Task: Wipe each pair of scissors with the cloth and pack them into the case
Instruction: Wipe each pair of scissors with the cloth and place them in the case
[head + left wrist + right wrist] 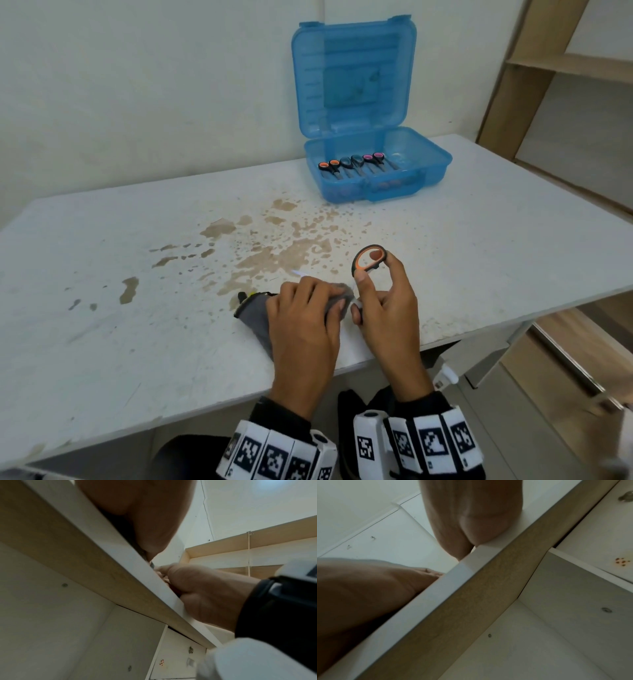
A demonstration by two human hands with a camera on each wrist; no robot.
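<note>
Near the front edge of the white table (137, 325), my right hand (380, 301) grips a pair of scissors by the black-and-orange handle (368, 258), a finger through the upper loop. My left hand (305, 308) holds the grey cloth (255, 315) wrapped over the blades; only the blade tip (298, 273) shows beyond my knuckles. The open blue case (376, 164) stands at the back of the table with three pairs of scissors (352, 164) side by side in its tray. Both wrist views look up from below the table edge and show only the hands' undersides, my left hand (145, 520) and my right hand (471, 520).
Brown stains (274, 246) cover the middle of the tabletop. Wooden shelving (565, 85) stands at the right beside the table. The wall runs close behind the case lid (352, 75).
</note>
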